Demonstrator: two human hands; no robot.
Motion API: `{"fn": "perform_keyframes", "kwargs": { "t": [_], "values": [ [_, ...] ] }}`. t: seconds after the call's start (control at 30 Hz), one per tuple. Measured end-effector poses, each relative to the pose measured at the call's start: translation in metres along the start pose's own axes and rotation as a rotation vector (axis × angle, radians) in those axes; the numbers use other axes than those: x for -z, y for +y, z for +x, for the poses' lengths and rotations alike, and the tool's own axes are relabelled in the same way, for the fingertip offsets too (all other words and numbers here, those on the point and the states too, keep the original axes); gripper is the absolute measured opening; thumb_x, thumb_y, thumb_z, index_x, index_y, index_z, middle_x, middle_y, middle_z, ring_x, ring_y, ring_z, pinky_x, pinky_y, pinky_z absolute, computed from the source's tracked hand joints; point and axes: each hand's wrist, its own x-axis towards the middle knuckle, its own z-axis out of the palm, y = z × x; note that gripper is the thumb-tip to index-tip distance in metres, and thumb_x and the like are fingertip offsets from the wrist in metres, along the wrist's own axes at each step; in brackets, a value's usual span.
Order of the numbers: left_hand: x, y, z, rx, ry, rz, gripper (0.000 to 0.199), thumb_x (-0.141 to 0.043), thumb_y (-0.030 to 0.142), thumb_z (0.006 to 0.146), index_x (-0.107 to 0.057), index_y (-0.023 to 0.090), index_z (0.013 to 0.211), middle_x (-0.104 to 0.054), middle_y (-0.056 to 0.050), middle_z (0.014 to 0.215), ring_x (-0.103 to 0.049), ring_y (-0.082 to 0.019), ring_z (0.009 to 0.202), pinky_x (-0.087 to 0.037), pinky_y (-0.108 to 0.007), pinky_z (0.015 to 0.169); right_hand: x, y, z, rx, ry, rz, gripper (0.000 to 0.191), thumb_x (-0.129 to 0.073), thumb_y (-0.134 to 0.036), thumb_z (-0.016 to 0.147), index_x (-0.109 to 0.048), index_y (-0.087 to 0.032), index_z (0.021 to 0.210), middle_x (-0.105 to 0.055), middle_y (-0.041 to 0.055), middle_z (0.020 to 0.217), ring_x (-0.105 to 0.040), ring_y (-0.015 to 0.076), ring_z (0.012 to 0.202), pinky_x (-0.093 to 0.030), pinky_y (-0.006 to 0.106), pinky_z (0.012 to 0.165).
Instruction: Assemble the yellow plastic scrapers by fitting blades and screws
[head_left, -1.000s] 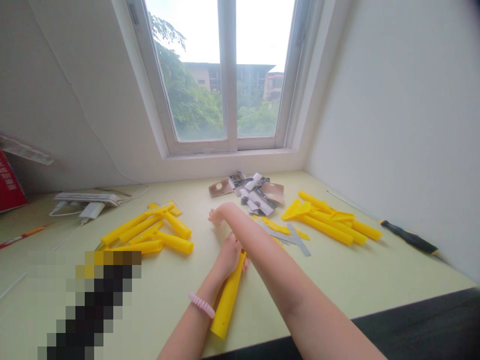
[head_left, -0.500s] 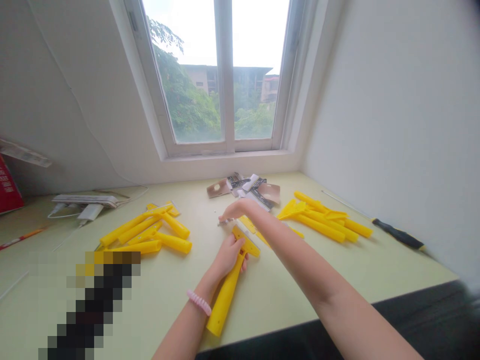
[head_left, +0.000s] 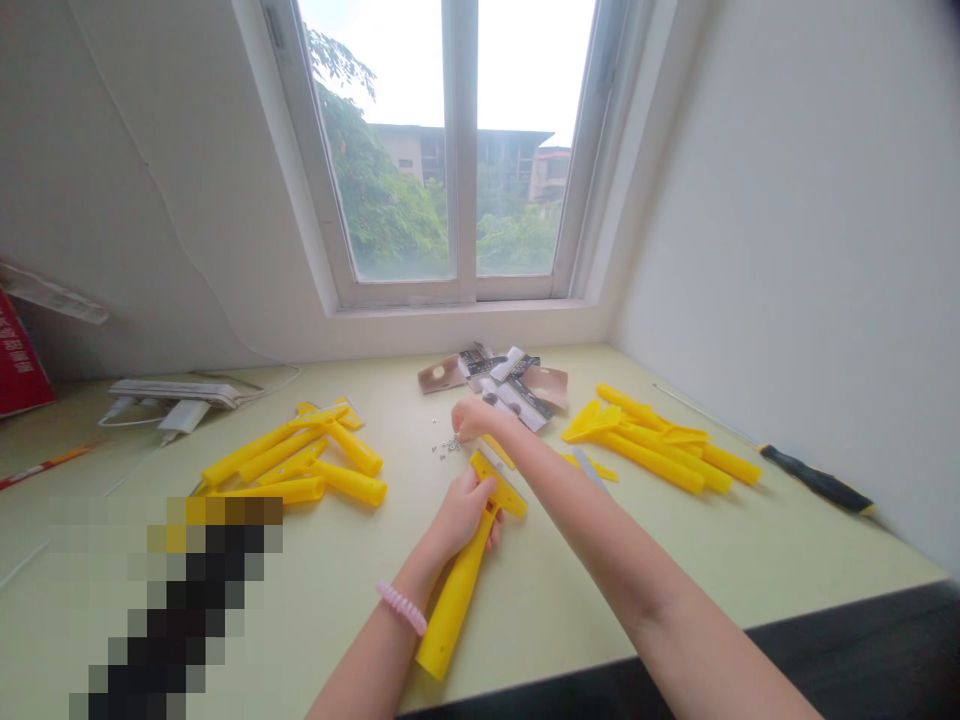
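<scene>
My left hand (head_left: 466, 512) is wrapped around the neck of a yellow scraper (head_left: 459, 590), its wide head pointing away from me and its thick handle toward the table edge. A metal strip shows along the head. Beyond it, my right hand (head_left: 474, 420) is bent down with its fingers drawn together beside a small pile of silvery screws (head_left: 452, 446). Whether a screw is between those fingertips is hidden. Partly behind my right forearm lie flat yellow pieces (head_left: 602, 468) and a grey blade (head_left: 589, 467).
Several yellow scrapers (head_left: 300, 450) lie at the left, with yellow handles (head_left: 660, 445) at the right. A black-handled screwdriver (head_left: 817, 480) rests near the right wall. Torn cardboard packaging (head_left: 517, 385) lies below the window. A power strip (head_left: 176, 393) sits far left.
My right hand has lifted slightly from the screws and its fingers have drawn in, leaving more of the pile visible. My left hand still holds the scraper. The view has shifted slightly.
</scene>
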Motion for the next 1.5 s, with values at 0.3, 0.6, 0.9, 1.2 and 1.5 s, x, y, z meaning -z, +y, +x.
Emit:
{"fn": "perform_keyframes", "kwargs": {
  "t": [0.3, 0.6, 0.9, 1.2, 1.5],
  "values": [
    [-0.001, -0.002, 0.002, -0.016, 0.015, -0.015, 0.018, -0.037, 0.032, 0.077, -0.035, 0.017, 0.088, -0.052, 0.003, 0.051, -0.047, -0.011, 0.031, -0.033, -0.019, 0.028, -0.008, 0.014, 0.002, 0.006, 0.042, 0.050, 0.022, -0.060, -0.014, 0.061, -0.071, -0.015, 0.080, -0.069, 0.0057, 0.078, -0.061, 0.0135, 0.067, -0.040, 0.015, 0.052],
    [-0.001, 0.001, 0.001, -0.012, 0.009, -0.024, 0.019, -0.038, 0.032, 0.077, -0.035, 0.017, 0.089, -0.051, 0.003, 0.052, -0.048, -0.011, 0.031, -0.033, -0.019, 0.028, -0.006, 0.016, 0.000, 0.046, 0.060, 0.079, 0.018, -0.066, -0.016, 0.057, -0.071, -0.017, 0.075, -0.069, 0.0037, 0.074, -0.059, 0.0126, 0.063, -0.039, 0.017, 0.051],
    [-0.001, 0.002, 0.000, 0.004, 0.014, -0.017, 0.019, -0.037, 0.032, 0.077, -0.034, 0.018, 0.089, -0.051, 0.004, 0.052, -0.048, -0.011, 0.031, -0.033, -0.019, 0.028, -0.015, 0.021, 0.004, 0.060, 0.064, 0.070, 0.016, -0.062, -0.014, 0.062, -0.070, -0.013, 0.076, -0.067, 0.0042, 0.072, -0.056, 0.0113, 0.062, -0.038, 0.018, 0.055],
    [-0.001, 0.002, 0.001, -0.006, 0.001, -0.043, 0.019, -0.037, 0.032, 0.077, -0.035, 0.017, 0.088, -0.051, 0.003, 0.051, -0.048, -0.012, 0.031, -0.032, -0.019, 0.028, -0.006, 0.012, -0.008, 0.083, 0.073, 0.136, 0.007, -0.059, -0.010, 0.064, -0.064, -0.012, 0.069, -0.063, 0.0083, 0.082, -0.056, 0.0163, 0.077, -0.042, 0.022, 0.066],
    [0.001, 0.000, 0.004, -0.049, 0.001, -0.074, 0.024, -0.040, 0.034, 0.078, -0.036, 0.015, 0.093, -0.054, 0.001, 0.055, -0.049, -0.011, 0.033, -0.033, -0.019, 0.030, -0.006, 0.032, -0.084, 0.228, 0.179, 0.657, 0.018, -0.051, -0.032, 0.078, -0.056, -0.018, 0.088, -0.051, 0.0050, 0.110, -0.052, 0.0158, 0.093, -0.044, 0.027, 0.077]
  ]
}}
